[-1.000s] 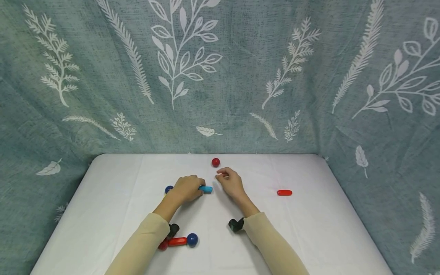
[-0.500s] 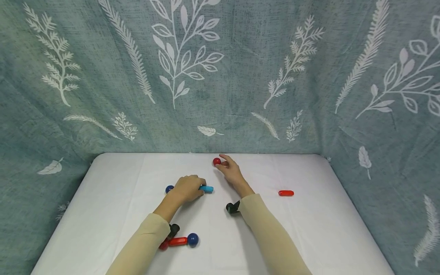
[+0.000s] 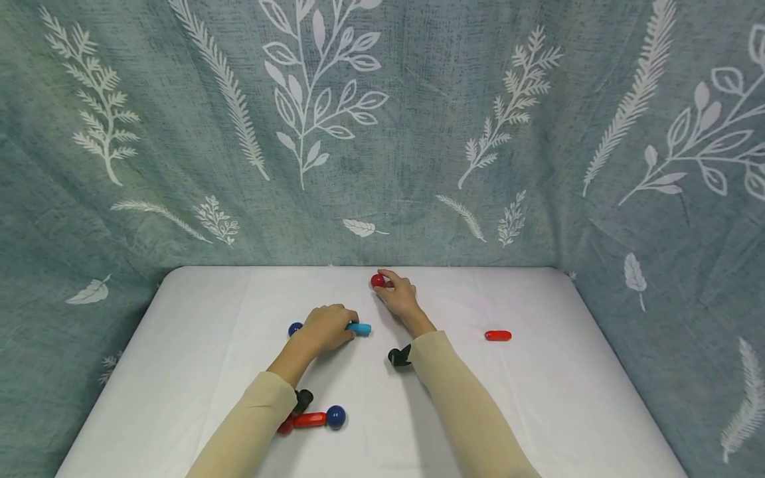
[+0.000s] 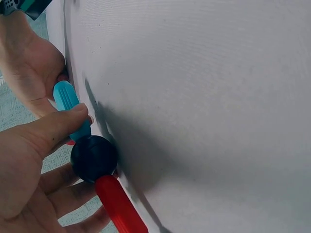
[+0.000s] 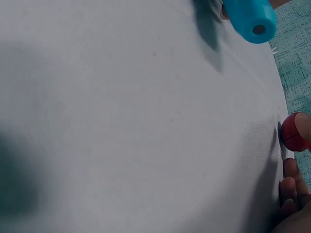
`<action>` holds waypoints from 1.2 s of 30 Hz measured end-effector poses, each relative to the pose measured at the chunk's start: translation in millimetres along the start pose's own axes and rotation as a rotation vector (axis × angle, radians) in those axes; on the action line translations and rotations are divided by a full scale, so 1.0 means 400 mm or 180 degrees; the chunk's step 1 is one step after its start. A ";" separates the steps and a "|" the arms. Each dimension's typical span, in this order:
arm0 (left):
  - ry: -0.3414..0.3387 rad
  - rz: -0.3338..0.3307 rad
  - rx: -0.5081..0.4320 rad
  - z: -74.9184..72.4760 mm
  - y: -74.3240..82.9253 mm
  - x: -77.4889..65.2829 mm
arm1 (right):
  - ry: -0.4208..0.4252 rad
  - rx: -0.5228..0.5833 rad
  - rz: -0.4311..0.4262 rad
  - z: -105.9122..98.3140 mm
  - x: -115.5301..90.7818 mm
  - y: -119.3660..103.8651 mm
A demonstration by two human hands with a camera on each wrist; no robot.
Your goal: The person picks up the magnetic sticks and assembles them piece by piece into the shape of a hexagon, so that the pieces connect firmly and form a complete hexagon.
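Observation:
In the head view my left hand (image 3: 325,326) grips a light-blue rod (image 3: 360,328) over the middle of the table. The left wrist view shows the thumb on that light-blue rod (image 4: 65,96), with a dark blue ball (image 4: 94,158) at its end and a red rod (image 4: 120,204) continuing from the ball. My right hand (image 3: 400,297) is at the table's far side, its thumb and a finger around a red ball (image 3: 378,281). In the right wrist view the thumb presses on the red ball (image 5: 292,133), and a small hole shows in the light-blue rod's end (image 5: 255,22).
Near the left forearm lies a red rod (image 3: 309,419) joined to a blue ball (image 3: 336,417) and a partly hidden red ball (image 3: 285,426). A loose red rod (image 3: 498,336) lies at right. A blue ball (image 3: 295,328) shows behind the left hand. A patterned curtain (image 3: 382,166) hangs beyond the white table.
My right hand has moved away from me to the red ball at the far edge and taken hold of it. The left hand stays in place with the light-blue rod.

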State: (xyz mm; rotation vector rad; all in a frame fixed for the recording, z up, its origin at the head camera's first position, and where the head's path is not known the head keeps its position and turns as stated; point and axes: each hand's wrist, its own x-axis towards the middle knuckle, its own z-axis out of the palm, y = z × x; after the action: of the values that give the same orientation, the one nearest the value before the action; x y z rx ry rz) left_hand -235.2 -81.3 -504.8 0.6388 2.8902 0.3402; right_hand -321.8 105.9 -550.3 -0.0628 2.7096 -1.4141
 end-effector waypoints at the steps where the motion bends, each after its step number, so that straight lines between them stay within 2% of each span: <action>1: 0.0005 -0.0002 -0.0011 0.001 0.001 0.000 | 0.0013 -0.0005 0.0003 0.000 -0.001 0.000; 9: 0.0016 -0.0022 -0.0070 0.002 0.006 -0.003 | 0.0116 -0.0064 -0.0043 0.002 -0.009 0.007; 13: -0.0001 -0.0064 -0.0083 0.001 0.006 -0.003 | 0.0152 0.0015 -0.0064 -0.002 -0.018 0.005; 19: -0.0035 -0.0070 -0.0077 0.002 0.001 -0.001 | 0.0056 0.0167 0.0092 -0.013 -0.041 -0.006; 25: -0.0011 -0.0032 -0.0074 0.000 0.001 -0.006 | -0.0052 0.0245 0.0074 -0.031 -0.089 -0.008; 36: 0.0047 0.0039 -0.0040 0.001 -0.003 -0.004 | 0.0019 0.0220 -0.0132 -0.054 -0.193 0.014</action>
State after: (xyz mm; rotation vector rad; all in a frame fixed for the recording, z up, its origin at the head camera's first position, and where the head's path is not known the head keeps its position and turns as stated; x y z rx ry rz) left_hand -234.1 -82.9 -505.2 0.6550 2.8968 0.3657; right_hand -246.9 132.5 -538.4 -0.1109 2.6768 -1.5201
